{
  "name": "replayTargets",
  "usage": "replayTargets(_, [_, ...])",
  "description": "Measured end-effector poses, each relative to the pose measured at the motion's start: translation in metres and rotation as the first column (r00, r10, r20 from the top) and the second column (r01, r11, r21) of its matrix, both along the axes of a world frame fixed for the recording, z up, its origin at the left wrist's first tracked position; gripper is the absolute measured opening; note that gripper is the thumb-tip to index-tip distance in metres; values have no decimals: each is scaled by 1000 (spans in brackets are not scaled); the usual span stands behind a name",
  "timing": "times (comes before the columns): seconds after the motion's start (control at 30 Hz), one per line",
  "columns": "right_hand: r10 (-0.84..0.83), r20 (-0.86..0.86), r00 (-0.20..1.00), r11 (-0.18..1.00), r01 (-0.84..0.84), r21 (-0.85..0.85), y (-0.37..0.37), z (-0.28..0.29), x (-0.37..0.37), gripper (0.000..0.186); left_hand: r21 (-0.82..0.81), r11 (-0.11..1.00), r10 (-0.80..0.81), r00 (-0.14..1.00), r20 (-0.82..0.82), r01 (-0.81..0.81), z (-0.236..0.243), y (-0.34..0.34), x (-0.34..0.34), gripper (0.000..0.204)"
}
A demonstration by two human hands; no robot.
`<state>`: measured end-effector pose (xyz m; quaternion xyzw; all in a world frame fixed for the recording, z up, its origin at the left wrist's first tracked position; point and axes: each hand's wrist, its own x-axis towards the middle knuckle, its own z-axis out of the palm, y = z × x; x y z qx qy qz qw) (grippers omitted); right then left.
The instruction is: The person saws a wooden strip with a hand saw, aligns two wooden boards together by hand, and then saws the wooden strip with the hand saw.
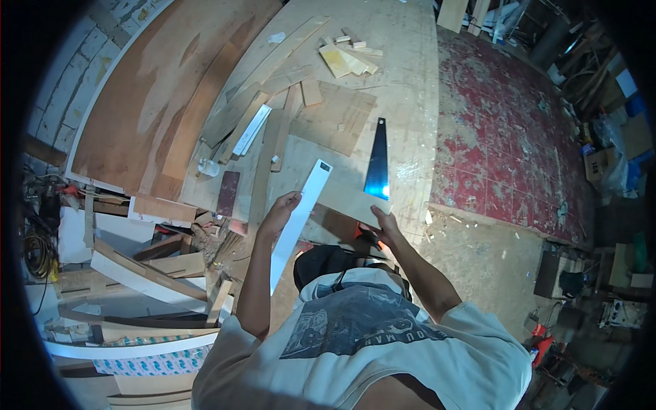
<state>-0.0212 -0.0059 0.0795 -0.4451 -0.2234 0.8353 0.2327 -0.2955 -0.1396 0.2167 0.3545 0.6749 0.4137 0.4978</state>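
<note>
My left hand (282,210) grips a long narrow white strip (299,215) by its left edge. The strip slants, its upper end showing a small dark mark. My right hand (385,224) is closed on the right end of a pale wooden board (354,203), thumb on top and fingers mostly hidden. Beyond that board a handsaw (378,162) lies on the plywood table, narrow tip pointing away from me. The board covers part of the saw, and orange and black show below it near my right hand, likely its handle.
Wood strips and offcuts (348,58) lie on the plywood table (410,82), with a white strip (251,130) among them. A large brown panel (130,102) leans at the left. Curved wooden pieces (147,277) are piled lower left. Worn red flooring (506,130) lies right.
</note>
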Motion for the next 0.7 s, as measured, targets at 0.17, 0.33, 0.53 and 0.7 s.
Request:
replayTargets(0.17, [-103,-174,979,994,93,-64,-38,-10,-58,39,-34,999,46,910,412,-35,9,-17,-9,34])
replayTargets(0.33, [-153,-88,984,972,134,-194,-45,-59,-112,29,-168,985,111,891,440,-40,21,-41,-17,33])
replayTargets(0.53, [5,233,972,993,21,-113,-42,-96,-138,37,-177,982,-37,989,145,63,16,-41,-23,38])
replayTargets(0.7, [255,397,882,946,-313,88,-24,-116,-88,28,-65,978,-208,967,-147,200,-13,-14,-12,41])
